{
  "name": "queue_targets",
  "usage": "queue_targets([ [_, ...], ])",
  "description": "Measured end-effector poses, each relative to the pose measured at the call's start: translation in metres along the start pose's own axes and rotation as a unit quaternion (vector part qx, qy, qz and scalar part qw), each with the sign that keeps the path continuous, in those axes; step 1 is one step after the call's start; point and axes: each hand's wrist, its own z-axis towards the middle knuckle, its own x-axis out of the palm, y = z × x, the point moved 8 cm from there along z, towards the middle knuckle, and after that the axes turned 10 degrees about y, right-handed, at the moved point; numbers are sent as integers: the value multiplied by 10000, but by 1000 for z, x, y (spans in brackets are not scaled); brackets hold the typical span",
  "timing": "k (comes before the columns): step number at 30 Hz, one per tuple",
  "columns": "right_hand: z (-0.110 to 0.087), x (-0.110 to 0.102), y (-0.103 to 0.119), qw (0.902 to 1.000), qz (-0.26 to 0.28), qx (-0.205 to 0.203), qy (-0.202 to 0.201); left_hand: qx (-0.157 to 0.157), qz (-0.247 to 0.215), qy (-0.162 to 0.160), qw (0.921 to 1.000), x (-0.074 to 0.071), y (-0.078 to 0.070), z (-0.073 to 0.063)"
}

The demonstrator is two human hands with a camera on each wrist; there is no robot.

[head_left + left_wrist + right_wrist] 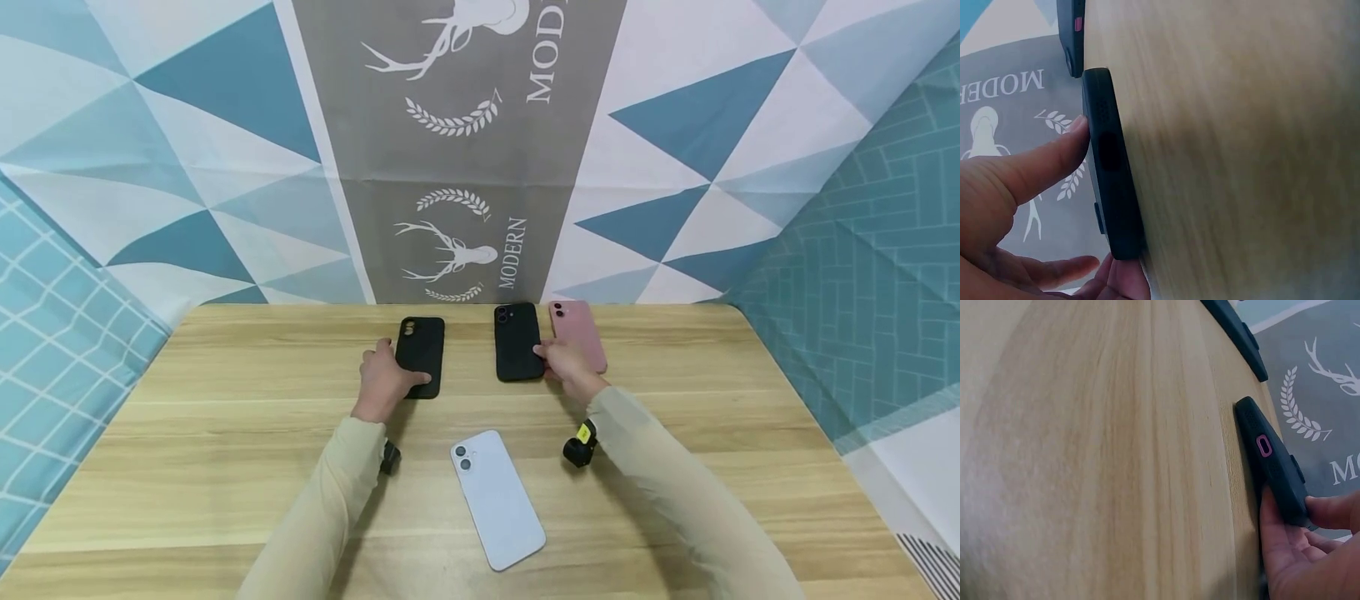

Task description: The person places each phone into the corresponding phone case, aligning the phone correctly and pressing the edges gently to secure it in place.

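My left hand (383,382) is at the left edge of a black phone case (422,354). Its thumb lies on the case's back and fingertips touch the side edge, as the left wrist view shows; the case's camera openings show the wood colour. My right hand (567,365) pinches the right edge of a phone in a black case (516,342), thumb on top and fingers beneath. In the right wrist view, a pink-rimmed port shows in the end of this cased phone (1264,446), which is tilted up at the held side.
A pink phone (583,333) lies just right of the right hand, partly behind it. Nearer the front lies a white phone (498,500), back up. All rest on a wooden table (247,467), with a patterned cloth (465,150) hanging behind its far edge.
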Motion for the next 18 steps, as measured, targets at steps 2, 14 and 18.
queue_targets([
  [2,-1,0,3,9999,-148,-7,-34,-74,52,56,9999,0,0,0],
  [14,-8,3,26,9808,-1924,-180,-267,-461,223,303,9982,-2,1,3],
  [18,-8,5,33,9665,-2539,-230,-285,-442,148,278,9985,-5,1,3],
])
